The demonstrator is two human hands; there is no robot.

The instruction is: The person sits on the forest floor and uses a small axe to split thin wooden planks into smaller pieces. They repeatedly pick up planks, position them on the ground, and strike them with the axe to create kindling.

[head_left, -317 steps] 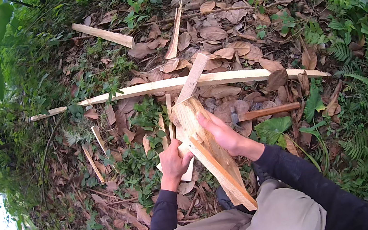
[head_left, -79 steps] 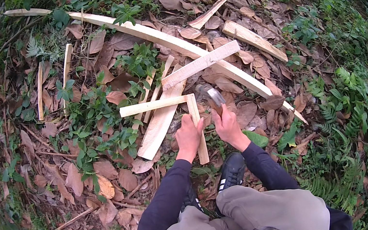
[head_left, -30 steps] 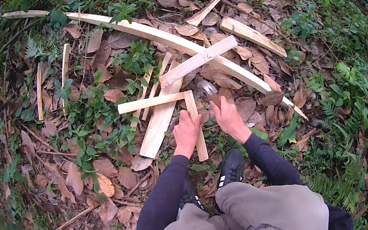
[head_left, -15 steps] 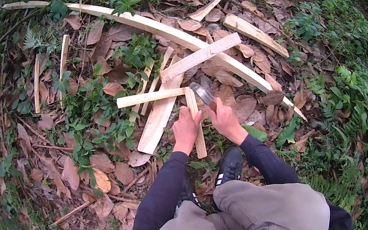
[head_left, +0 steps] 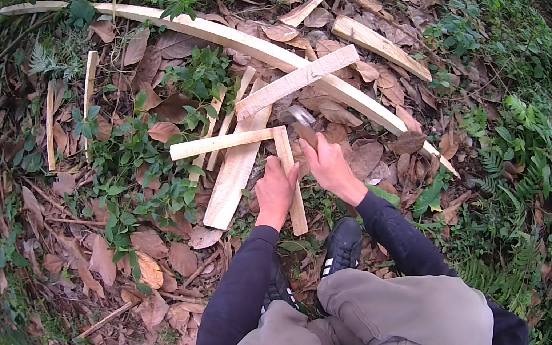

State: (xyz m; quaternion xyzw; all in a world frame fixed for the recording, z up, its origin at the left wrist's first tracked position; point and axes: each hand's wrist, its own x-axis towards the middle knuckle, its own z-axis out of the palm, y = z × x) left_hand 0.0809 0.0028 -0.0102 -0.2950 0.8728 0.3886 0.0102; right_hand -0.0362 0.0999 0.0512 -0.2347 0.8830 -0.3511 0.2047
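My left hand (head_left: 275, 193) is wrapped round a narrow wooden strip (head_left: 298, 219) that points toward me. At its far end this strip meets a second wooden strip (head_left: 223, 143) reaching left, and together they make an L-shaped corner. In my right hand (head_left: 332, 170) is a hammer (head_left: 305, 134), gripped by its brown handle with the thumb stretched along it. The metal head sits just right of and beyond the corner, apart from it. Beneath the corner lies a wide pale board (head_left: 237, 179). Whether a nail is in the joint is too small to tell.
A short plank (head_left: 297, 82) lies across a long pale pole (head_left: 238, 41) just beyond my hands. More split wood (head_left: 381, 49) is at the far right, and thin sticks (head_left: 91, 102) are at the left. Brown leaves and green plants cover the ground. My shoes (head_left: 342, 243) are close below.
The hammer's head has moved away from me, and more of its handle shows. My right hand has shifted slightly up and left. My left hand keeps its hold on the strip.
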